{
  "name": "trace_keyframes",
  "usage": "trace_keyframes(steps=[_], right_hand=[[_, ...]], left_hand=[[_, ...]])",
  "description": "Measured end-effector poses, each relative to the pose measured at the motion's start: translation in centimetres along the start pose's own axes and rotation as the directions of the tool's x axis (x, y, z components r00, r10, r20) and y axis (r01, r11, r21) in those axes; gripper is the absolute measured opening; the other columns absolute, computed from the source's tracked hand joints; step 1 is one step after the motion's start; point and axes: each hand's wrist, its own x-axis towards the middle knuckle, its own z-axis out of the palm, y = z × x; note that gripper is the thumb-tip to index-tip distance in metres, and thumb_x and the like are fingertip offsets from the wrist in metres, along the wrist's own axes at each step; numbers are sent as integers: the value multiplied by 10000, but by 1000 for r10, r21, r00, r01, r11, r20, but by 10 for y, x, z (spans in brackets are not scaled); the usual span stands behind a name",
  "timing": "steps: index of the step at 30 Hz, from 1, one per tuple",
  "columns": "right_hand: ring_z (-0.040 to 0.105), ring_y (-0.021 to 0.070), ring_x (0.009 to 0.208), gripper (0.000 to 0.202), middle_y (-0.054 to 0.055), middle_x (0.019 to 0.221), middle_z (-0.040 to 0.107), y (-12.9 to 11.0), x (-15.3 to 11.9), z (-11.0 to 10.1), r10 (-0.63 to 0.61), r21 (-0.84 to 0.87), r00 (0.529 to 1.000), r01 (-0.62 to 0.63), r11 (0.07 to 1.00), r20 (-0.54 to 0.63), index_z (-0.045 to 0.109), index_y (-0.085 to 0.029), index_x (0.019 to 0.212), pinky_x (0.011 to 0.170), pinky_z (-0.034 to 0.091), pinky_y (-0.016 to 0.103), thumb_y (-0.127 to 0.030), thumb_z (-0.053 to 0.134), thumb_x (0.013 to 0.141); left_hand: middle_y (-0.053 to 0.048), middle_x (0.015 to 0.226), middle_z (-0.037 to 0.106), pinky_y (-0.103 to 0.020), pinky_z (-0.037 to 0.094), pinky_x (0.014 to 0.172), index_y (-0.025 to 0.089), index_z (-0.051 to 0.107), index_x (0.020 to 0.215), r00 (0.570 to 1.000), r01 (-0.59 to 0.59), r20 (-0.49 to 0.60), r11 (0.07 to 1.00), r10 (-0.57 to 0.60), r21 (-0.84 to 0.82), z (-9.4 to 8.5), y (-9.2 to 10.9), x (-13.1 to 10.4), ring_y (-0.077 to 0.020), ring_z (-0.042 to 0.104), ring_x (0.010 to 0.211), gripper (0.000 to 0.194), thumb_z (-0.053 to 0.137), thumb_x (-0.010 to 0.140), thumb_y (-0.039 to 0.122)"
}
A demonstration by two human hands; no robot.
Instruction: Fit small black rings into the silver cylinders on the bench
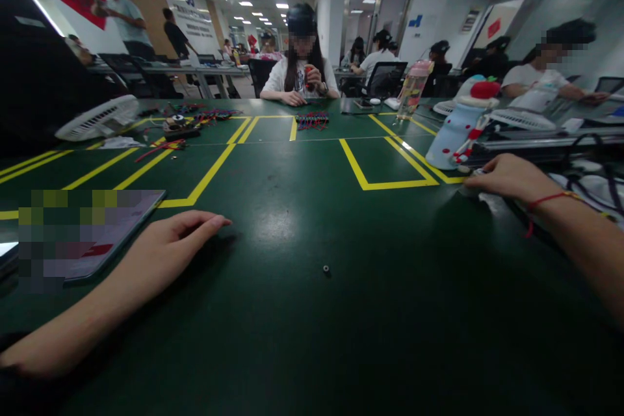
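My left hand rests low over the green table, beside a tablet-like slab that is partly blurred out. Its thumb and forefinger stretch forward, with nothing visible between them. A small dark ring-shaped piece lies by itself on the tabletop between my hands. Over at the right, my right hand has its fingertips pinched together close to the table, just right of a pale blue snowman-shaped bottle. What those fingers hold is too small to make out. Something clear and shiny lies under them.
Yellow tape marks boxes on the table. Wires and small parts lie at the back left near a white fan. A clear drink bottle stands back right. Across the table sits a person; cables crowd the right edge.
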Motion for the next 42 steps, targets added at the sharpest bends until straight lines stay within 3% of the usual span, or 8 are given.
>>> trace_keyframes(steps=[3,6,11,14,20,25,31,42], right_hand=[[585,390,984,662,271,995,616,-44,-15,-6,32,-31,996,-34,999,-77,630,-38,1039,753,462,545,-595,621,680],[525,244,1174,522,139,1241,579,-116,-49,-11,-290,142,952,303,943,-101,574,-158,1223,998,410,438,-516,480,854],[432,177,1282,424,9,1381,511,-207,-118,-17,-847,341,522,817,464,-97,471,-249,1365,1035,386,391,-259,414,945],[543,146,1118,339,26,1216,626,-216,-132,-16,-882,356,447,856,374,-148,603,-194,1207,953,446,329,-170,392,943],[597,153,969,334,78,1053,672,-161,-80,-22,-654,266,705,709,653,-276,648,-144,1091,872,480,305,-111,373,904],[618,237,923,348,131,1056,678,-72,-24,-34,-169,-67,981,163,984,-92,652,-130,1136,799,452,344,-239,446,878],[617,197,943,367,79,1057,689,-19,-7,-32,20,-170,988,6,985,153,680,-146,1098,808,424,288,-142,481,790],[604,198,859,327,104,1007,696,-8,-7,-28,46,-228,993,-21,973,106,706,-148,1031,765,397,293,-177,486,791]], left_hand=[[4,1044,699,-340,431,803,280,675,1018,998,-59,14,998,59,-5,2,5,-1,-244,629,941,452,465,832,634],[4,1034,699,-340,430,807,281,680,997,997,-77,18,997,76,8,3,6,-1,-244,627,948,439,468,834,630],[9,1035,699,-341,440,815,291,677,1002,994,-105,13,994,105,8,6,3,-1,-238,629,949,424,470,839,623],[12,1038,702,-336,441,819,294,675,1007,992,-124,-1,992,125,11,7,1,-2,-234,628,949,416,476,838,617],[0,1043,714,-324,460,793,272,672,1036,994,-107,6,994,107,15,4,8,-6,-235,640,924,446,468,837,615],[-24,1104,706,-338,460,833,239,669,1066,996,-87,32,996,86,8,0,21,-13,-250,632,980,447,460,853,572],[-33,1100,705,-354,462,832,245,675,1066,997,-79,20,997,79,16,1,22,-13,-253,629,962,447,472,841,574],[-29,1103,698,-348,447,865,237,677,1046,996,-80,40,997,79,13,0,25,-16,-252,623,1007,430,474,847,559]])
